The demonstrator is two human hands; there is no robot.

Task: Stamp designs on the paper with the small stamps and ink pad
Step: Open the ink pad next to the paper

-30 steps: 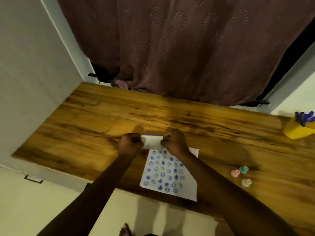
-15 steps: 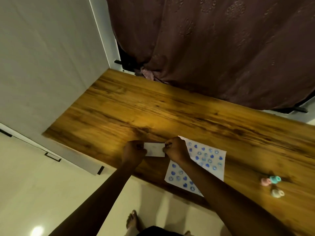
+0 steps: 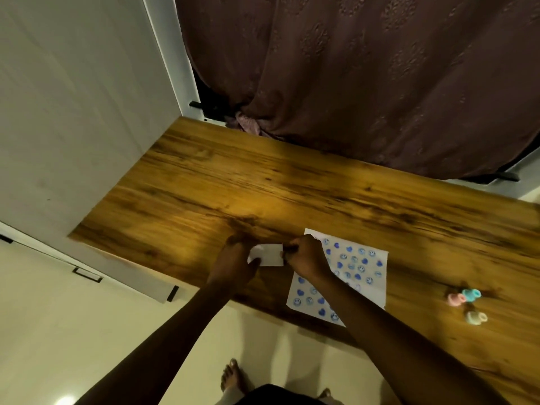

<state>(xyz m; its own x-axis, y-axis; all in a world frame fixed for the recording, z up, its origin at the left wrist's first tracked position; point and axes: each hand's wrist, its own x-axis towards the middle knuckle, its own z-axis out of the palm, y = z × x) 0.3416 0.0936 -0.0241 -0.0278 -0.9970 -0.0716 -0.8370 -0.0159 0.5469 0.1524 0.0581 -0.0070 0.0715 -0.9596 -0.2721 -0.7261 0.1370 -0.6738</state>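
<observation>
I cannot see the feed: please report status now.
Left hand and right hand both grip small white rectangular piece. Blue-stamped white paper flat on wooden table. Nothing in way.

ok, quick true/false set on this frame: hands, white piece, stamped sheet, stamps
1. Both hands hold the small white rectangular piece. True: left hand and right hand grip opposite ends.
2. The white paper sheet with blue stamped designs is blank. False: blue prints cover it.
3. Three small pastel stamps sit on the wooden table beside the sheet. True.
4. The right hand presses a stamp onto the sheet. False: it holds the white piece.
5. The sheet hangs on the maroon curtain. False: it lies on the table.
</observation>
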